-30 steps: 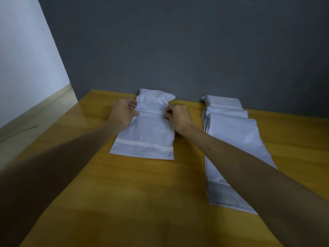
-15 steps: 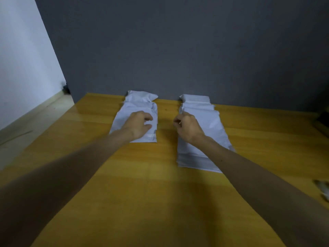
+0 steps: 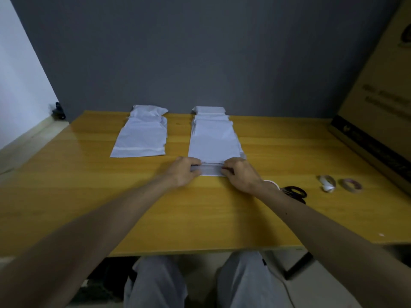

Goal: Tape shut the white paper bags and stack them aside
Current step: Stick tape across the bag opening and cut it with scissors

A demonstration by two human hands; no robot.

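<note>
Right-hand stack of flat white paper bags (image 3: 213, 141) lies on the yellow wooden table (image 3: 200, 214), long side running away from the person; left hand (image 3: 184, 172) and right hand (image 3: 241, 174) grip its near edge at opposite corners, fingers curled narrow onto the paper; second stack of white paper bags (image 3: 142, 138) lies apart to the left; black-handled scissors (image 3: 293, 192) and two rolls of tape (image 3: 326, 185) lie to the right.

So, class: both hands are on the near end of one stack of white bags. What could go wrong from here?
1. Both the left hand and right hand pinch the flap of the right stack, so neither is free for tape; letting go may let it spring open.
2. The scissors lie close behind the right wrist; reaching for the tape rolls could knock them.
</note>
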